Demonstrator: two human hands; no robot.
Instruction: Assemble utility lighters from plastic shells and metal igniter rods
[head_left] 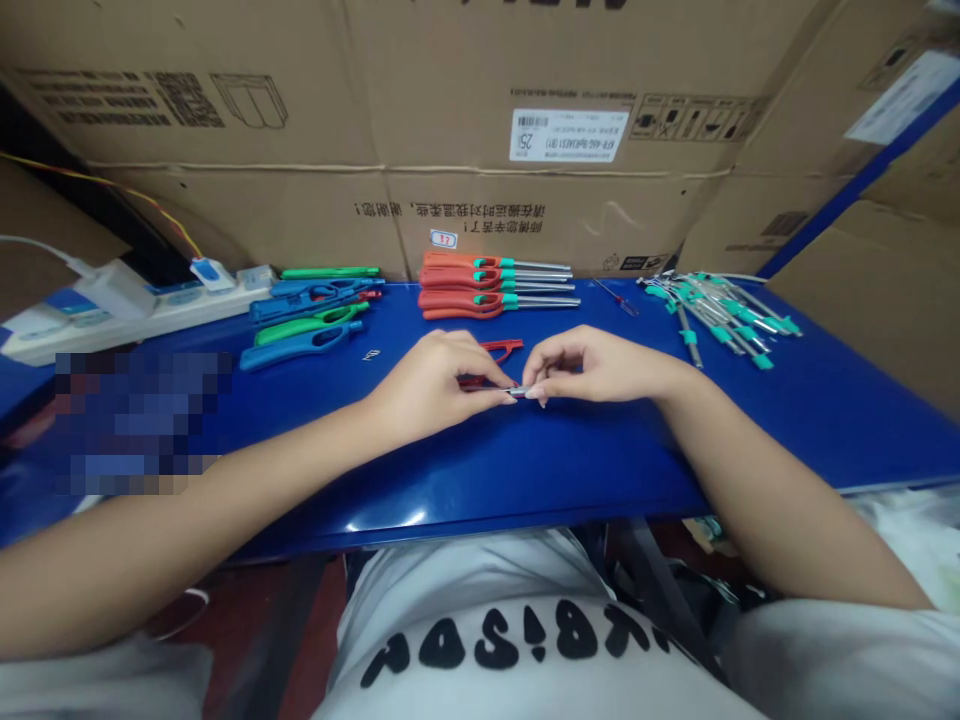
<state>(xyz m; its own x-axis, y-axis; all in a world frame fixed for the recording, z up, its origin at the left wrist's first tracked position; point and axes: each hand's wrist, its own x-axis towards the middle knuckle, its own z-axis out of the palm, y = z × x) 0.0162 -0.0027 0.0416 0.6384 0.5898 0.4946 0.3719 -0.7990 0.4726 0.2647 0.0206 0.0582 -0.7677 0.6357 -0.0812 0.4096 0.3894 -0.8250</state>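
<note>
Over the middle of the blue table, my left hand (439,380) is closed in a pinch on a thin silvery metal piece (517,391). My right hand (592,368) pinches the same piece from its other end, so the fingertips of both hands nearly meet. The fingers cover most of it, and I cannot make out its exact kind. Just behind my hands lies a red plastic lighter handle shell (510,346), partly hidden by my left hand. A few tiny metal bits (371,354) lie to the left of it.
Orange long-necked lighters (461,303) are stacked at the back. Blue and green handle shells (300,345) lie left, beside a white power strip (150,318). Metal tubes with teal parts (720,310) are heaped right, near a slim tool (619,300). A cardboard wall (300,200) closes the back.
</note>
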